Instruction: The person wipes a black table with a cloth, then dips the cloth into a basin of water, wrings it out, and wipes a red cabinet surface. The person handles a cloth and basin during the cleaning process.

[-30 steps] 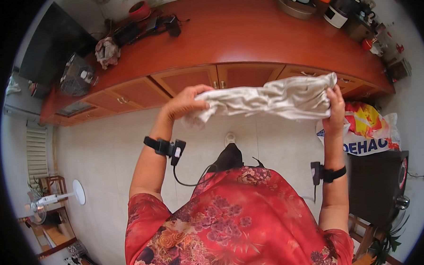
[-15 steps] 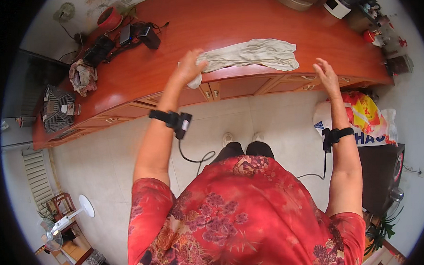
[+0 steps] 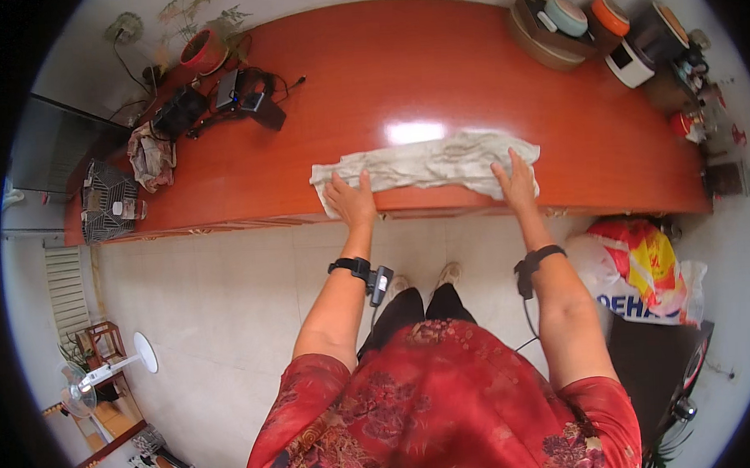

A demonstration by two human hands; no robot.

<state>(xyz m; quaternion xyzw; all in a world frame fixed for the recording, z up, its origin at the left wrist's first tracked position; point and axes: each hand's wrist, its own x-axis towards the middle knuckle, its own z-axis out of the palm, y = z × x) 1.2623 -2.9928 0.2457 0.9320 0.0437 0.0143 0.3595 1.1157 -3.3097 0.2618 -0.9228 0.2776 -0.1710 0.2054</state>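
A long, wrinkled off-white cloth [image 3: 430,163] lies along the near edge of a glossy red-brown wooden countertop [image 3: 320,119]. At the cloth's left end rests my left hand [image 3: 353,200], its thumb and fingers apart. My right hand [image 3: 519,184] is over the right end of the cloth, with the thumb spread away from stretched fingers. Both hands are palm down, and neither shows a fold of cloth closed between its fingers. Each forearm wears a black strap with a small device and a cable.
At the counter's left are black adapters with cables [image 3: 261,109], a potted plant [image 3: 203,52], a crumpled cloth [image 3: 151,156] and a patterned box [image 3: 108,202]. Containers and a small appliance [image 3: 631,62] stand at the right. Plastic bags [image 3: 636,264] sit below the counter's right end.
My right hand has come left onto the cloth's right end. My left hand has shifted slightly right and nearer. The cloth's left end now lies spread on the counter instead of hanging over the edge.
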